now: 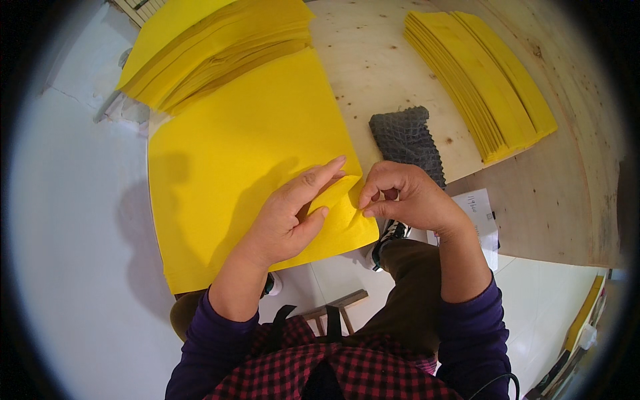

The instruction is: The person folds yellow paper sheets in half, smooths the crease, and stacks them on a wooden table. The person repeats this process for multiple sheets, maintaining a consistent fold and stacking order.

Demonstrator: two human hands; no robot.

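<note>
A large yellow felt-like sheet [247, 153] lies on the table in front of me, its near right corner raised in a fold. My left hand [283, 217] holds that fold, thumb on the near side and fingers reaching behind it, where they are partly hidden. At the sheet's right edge my right hand [410, 200] pinches the material between thumb and forefinger, with the other fingers curled in. Just beyond the right hand rests a crumpled dark grey textured cloth [407, 140].
A thick pile of yellow sheets [213, 53] stands at the far left. Folded yellow strips [480, 80] are stacked on the wooden table [360, 60] at the far right. White paper [475, 213] sits by my right wrist. Below is a wooden stool part [340, 307].
</note>
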